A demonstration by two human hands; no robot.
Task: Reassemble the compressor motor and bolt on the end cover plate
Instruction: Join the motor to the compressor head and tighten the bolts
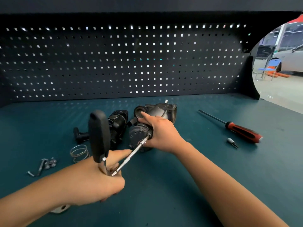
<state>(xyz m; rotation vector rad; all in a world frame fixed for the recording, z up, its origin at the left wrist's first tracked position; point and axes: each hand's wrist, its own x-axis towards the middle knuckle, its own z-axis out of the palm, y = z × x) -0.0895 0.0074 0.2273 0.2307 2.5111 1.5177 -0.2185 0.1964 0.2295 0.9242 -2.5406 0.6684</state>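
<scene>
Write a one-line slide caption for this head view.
Left hand holds a black-handled ratchet wrench to the dark metal compressor motor while the right hand grips it.

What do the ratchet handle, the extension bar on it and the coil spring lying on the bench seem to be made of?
Ratchet handle: black with a soft, dull sheen, probably moulded plastic or rubber. Extension bar: bright polished metal with sharp highlights, likely chrome-plated steel. Coil spring: thin, bare, silvery-grey wire, likely steel.
</scene>
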